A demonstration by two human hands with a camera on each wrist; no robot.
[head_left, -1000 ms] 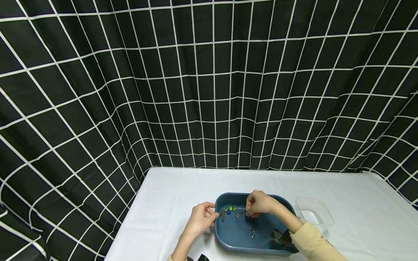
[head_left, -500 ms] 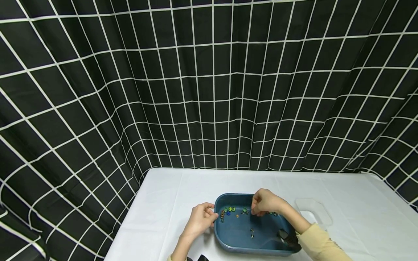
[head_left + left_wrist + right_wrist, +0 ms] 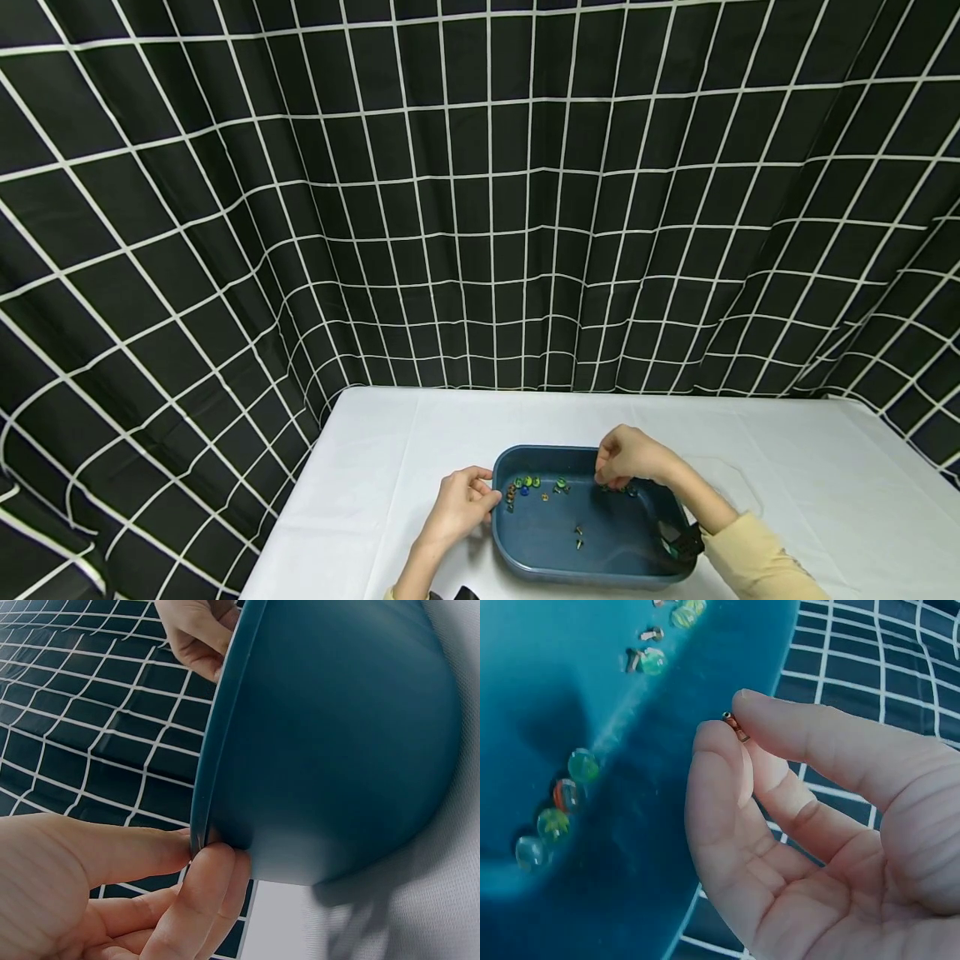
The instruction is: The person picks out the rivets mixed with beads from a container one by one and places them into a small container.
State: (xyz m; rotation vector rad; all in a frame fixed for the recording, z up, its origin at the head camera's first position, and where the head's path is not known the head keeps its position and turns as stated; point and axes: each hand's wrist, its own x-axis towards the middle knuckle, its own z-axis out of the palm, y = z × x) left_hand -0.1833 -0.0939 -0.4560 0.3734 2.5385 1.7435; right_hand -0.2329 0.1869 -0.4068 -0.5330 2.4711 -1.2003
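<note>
Screw, or some metal bit much like one, is what I see pinched between the thumb and fingertips of the right hand, above the tray near its far wall. Four marbles lie in a row on the tray floor near it. The left hand pinches the rim at the left end, and I would want that grip firm, since a tray sliding on the surface could set marbles rolling.

So small a piece sits right at the tips; I judge a light, even pinch best, as squeezing harder may twist it out. I'd bring the fingertips low before letting go, well apart from the marbles and the loose bits lying toward the tray's near side. I can read no brand, label or writing anywhere.
</note>
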